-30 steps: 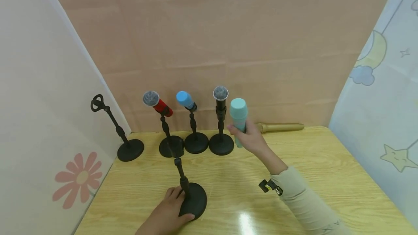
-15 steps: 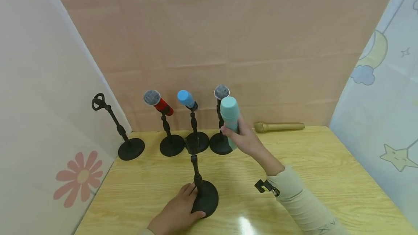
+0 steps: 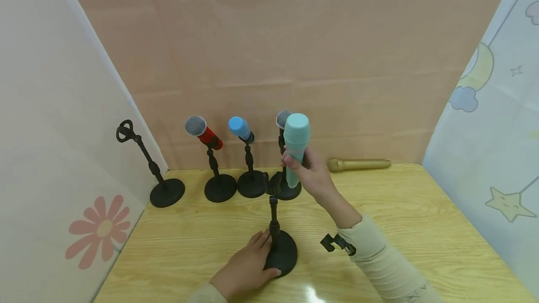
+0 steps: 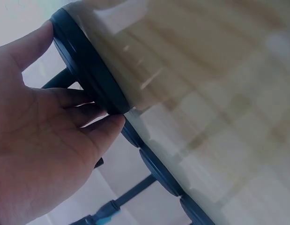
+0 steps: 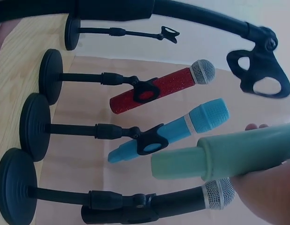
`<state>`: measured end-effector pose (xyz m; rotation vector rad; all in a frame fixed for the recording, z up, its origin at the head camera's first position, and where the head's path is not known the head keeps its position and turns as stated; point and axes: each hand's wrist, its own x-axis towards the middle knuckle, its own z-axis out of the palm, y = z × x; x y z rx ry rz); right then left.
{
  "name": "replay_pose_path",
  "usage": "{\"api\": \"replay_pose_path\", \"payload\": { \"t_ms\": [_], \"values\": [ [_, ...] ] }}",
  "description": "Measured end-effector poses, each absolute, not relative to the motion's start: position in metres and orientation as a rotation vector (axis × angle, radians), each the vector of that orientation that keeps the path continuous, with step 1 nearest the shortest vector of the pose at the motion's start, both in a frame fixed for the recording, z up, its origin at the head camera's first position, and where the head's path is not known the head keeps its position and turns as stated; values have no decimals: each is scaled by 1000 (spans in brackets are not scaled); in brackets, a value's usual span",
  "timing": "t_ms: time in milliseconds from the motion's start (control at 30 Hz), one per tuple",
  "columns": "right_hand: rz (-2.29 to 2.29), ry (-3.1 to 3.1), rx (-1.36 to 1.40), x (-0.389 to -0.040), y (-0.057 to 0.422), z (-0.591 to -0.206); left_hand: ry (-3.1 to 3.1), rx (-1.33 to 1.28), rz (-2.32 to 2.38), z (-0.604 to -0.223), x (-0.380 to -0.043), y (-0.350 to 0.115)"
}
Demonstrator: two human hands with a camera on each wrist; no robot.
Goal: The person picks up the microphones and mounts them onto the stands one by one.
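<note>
My left hand point(image 3: 246, 265) grips the round base of a black microphone stand point(image 3: 287, 254) near the front of the table, thumb and fingers on its rim. In the left wrist view the thumb and fingers span the base point(image 4: 91, 65). My right hand point(image 3: 317, 181) holds a mint-green microphone point(image 3: 296, 137) around its handle, head up, above and just right of that stand's top. The stand's holder point(image 3: 272, 183) has nothing in it. In the right wrist view, the mint microphone's tail end point(image 5: 180, 163) points toward the stands, below and apart from the holder clip point(image 5: 259, 72).
Along the back stand a red microphone point(image 3: 206, 133), a blue one point(image 3: 240, 127) and a black one point(image 5: 177, 204), each on a black stand. A bare stand point(image 3: 167, 193) is at far left. A gold microphone point(image 3: 360, 164) lies by the back wall point(image 3: 358, 60).
My left hand has moved the stand to the right across the table. My right hand has brought the mint microphone left, over toward the stand's top, overlapping the black microphone.
</note>
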<state>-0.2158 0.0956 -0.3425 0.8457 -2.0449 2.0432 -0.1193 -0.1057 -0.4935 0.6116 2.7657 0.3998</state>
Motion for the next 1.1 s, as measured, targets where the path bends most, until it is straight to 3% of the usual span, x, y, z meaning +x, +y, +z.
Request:
{"api": "replay_pose_path", "payload": {
  "t_ms": [1100],
  "values": [
    [2018, -1729, 732, -215, 63, -355, 2742, 683, 223, -488, -141, -65]
  ]
}}
